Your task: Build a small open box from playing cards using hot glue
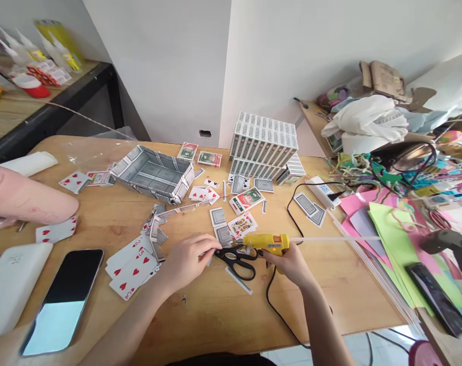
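Observation:
My right hand is wrapped round a yellow glue gun, its nozzle pointing left and a long clear glue stick sticking out of its back. My left hand is closed in a pinch just left of the nozzle; what its fingertips hold is too small to tell. Black scissors lie between the hands, partly under the gun. Left of my left hand stands a bent strip of cards. Behind it sits an open box made of playing cards. Loose cards lie to the left.
Stacked card packs stand at the back. A phone, a white case and a pink bottle are at the left. The gun's black cable crosses the table near a power strip. Coloured paper lies right.

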A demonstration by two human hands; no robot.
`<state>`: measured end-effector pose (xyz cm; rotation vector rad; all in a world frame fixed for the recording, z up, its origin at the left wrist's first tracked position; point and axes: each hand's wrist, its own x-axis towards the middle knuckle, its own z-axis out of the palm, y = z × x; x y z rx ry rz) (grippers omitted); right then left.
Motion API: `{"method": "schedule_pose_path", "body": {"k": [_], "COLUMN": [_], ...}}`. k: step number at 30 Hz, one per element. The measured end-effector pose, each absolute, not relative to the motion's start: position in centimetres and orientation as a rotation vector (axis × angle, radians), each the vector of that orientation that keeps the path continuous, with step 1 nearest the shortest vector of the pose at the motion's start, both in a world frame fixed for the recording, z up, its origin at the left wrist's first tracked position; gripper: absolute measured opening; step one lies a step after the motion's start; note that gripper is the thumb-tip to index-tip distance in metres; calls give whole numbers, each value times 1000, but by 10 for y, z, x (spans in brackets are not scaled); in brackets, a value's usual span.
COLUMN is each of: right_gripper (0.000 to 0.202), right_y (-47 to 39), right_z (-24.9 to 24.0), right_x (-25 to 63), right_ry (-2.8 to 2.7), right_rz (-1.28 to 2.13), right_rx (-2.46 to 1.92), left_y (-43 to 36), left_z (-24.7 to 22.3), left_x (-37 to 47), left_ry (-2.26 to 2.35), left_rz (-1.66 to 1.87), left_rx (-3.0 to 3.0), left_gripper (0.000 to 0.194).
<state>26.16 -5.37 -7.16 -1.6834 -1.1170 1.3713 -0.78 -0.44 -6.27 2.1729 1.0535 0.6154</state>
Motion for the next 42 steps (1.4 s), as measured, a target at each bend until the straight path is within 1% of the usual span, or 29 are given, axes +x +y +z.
{"method": "schedule_pose_path", "body": {"k": [9, 20, 26, 31, 34, 39, 42], "right_gripper": [29, 11, 14, 19, 16, 20, 18], "right_y": [-51, -38, -33, -33, -32, -32, -33], "right_z": [-80, -78, -75, -79, -82, -86, -89], "right_x": [258, 249, 243, 239, 238, 239, 239], "right_ry": [-1116, -1398, -1552, -1551, -1586, -1639, -1621], "right_rz": [1412, 1355, 1248, 1085, 997, 929, 917], "right_rx": [-1667, -1884, -1945, -1954, -2024, -2094, -2092], "left_y": [-8, -9, -12, -15, -14, -11, -11], "left_z": [-66, -77, -81, -83, -83, -85, -87], "left_x": [-8, -8, -9, -11, -11, -10, -9], "left_ry": [1051, 1036, 1051, 1183, 1160, 1133, 1136], "left_rz": [670, 709, 711, 569, 498, 513, 531], "left_rx": [2289, 2319, 2337, 2316, 2351, 2395, 2393], "left_gripper": [23, 21, 17, 20, 21, 20, 18]}}
